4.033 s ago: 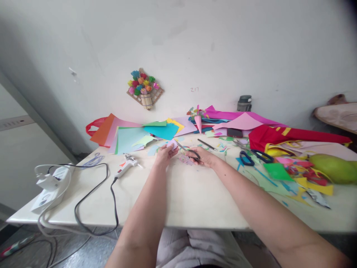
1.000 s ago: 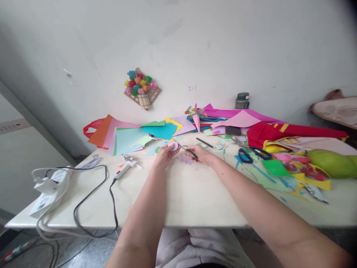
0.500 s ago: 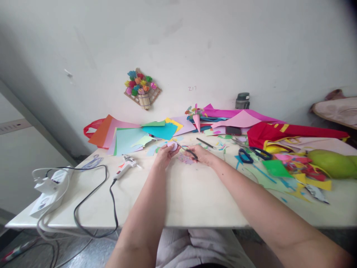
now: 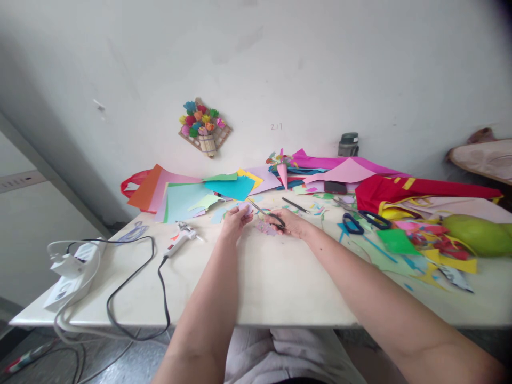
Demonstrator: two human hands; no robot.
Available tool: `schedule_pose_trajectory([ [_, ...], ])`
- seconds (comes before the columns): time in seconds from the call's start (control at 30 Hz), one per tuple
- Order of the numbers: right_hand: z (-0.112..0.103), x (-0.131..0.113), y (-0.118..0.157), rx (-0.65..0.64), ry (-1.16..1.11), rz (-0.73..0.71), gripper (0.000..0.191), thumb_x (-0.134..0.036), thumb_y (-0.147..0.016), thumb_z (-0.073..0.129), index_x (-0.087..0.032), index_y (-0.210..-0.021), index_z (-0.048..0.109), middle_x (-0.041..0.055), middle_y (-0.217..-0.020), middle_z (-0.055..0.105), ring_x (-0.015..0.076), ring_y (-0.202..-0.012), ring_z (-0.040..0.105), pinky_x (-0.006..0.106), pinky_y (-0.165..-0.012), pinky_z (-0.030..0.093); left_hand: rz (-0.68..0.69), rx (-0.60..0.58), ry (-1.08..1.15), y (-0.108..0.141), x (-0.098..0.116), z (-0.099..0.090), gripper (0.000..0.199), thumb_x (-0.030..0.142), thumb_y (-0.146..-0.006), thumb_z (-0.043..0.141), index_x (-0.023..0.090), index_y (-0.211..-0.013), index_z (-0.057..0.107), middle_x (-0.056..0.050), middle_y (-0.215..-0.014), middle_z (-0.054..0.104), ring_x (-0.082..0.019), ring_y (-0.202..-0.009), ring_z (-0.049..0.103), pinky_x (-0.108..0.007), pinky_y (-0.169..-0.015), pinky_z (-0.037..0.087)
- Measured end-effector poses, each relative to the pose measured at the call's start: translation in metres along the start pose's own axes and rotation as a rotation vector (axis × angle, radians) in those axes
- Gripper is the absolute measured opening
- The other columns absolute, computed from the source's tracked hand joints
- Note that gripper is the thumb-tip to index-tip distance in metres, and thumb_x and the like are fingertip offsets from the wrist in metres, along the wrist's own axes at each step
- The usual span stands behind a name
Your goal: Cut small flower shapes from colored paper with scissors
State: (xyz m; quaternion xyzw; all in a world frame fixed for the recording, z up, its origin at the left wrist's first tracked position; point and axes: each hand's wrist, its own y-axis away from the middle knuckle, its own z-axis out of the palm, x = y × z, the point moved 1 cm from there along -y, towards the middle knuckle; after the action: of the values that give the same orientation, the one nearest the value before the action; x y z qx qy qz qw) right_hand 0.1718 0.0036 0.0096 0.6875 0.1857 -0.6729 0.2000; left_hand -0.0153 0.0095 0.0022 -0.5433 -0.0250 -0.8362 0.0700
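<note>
My left hand (image 4: 235,222) pinches a small piece of light purple paper (image 4: 244,206), partly hidden by the fingers. My right hand (image 4: 290,223) is closed round the dark handles of a pair of scissors (image 4: 274,217). The scissor blades point up and left toward the purple paper and look a little apart from it. On the table just below the blades lies a small heap of purple paper scraps (image 4: 266,228). A black pen (image 4: 295,205) rests behind my right hand.
Coloured paper sheets (image 4: 180,200) lie along the wall. To the left are a glue gun (image 4: 182,241), its black cord and a white power strip (image 4: 74,269). A paper bouquet (image 4: 282,172) stands at the back. Dark blue-handled scissors (image 4: 352,223), a green mango-like fruit (image 4: 472,233) and scraps lie right.
The scissors have drawn slightly away from the purple paper, and their blades show more. My left hand has shifted a little left and turned the paper.
</note>
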Motion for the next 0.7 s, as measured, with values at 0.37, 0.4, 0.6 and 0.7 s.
schedule_pose_trajectory([
  [0.37,0.001,-0.001,0.0,0.049,0.062,-0.013,0.024,-0.033,-0.075,0.07,-0.016,-0.07,0.055,-0.0053,-0.044,0.05,0.0055,-0.035,0.041,0.016,-0.029,0.026,-0.095,-0.013,0.057,0.004,0.0,0.009,0.016,0.014,-0.073,0.073,0.011,-0.087,0.066,-0.008,-0.084,0.071,-0.017,-0.072,0.071,-0.026,-0.068,0.059],
  [0.4,0.001,-0.001,-0.001,0.051,0.061,-0.018,0.024,-0.032,-0.075,0.071,-0.016,-0.07,0.055,-0.0054,-0.044,0.049,0.0055,-0.035,0.041,0.016,-0.029,0.026,-0.098,-0.013,0.07,0.005,0.0,0.009,0.016,0.013,-0.073,0.072,0.011,-0.088,0.066,-0.008,-0.086,0.072,-0.018,-0.074,0.071,-0.027,-0.07,0.06],
  [0.6,0.002,-0.002,-0.001,0.074,0.074,-0.018,0.024,-0.032,-0.074,0.072,-0.016,-0.068,0.055,-0.0055,-0.044,0.048,0.0056,-0.036,0.041,0.016,-0.03,0.028,-0.105,-0.004,0.112,0.002,-0.003,0.011,0.011,0.009,-0.076,0.068,0.009,-0.087,0.067,-0.009,-0.089,0.072,-0.02,-0.08,0.072,-0.027,-0.073,0.06],
  [0.7,0.003,-0.001,-0.002,0.086,0.075,-0.021,0.024,-0.031,-0.074,0.072,-0.016,-0.068,0.055,-0.0055,-0.044,0.048,0.0055,-0.036,0.041,0.016,-0.031,0.03,-0.101,-0.013,0.127,0.003,-0.003,0.012,0.01,0.008,-0.076,0.068,0.009,-0.086,0.068,-0.009,-0.087,0.073,-0.019,-0.077,0.072,-0.025,-0.071,0.061],
])
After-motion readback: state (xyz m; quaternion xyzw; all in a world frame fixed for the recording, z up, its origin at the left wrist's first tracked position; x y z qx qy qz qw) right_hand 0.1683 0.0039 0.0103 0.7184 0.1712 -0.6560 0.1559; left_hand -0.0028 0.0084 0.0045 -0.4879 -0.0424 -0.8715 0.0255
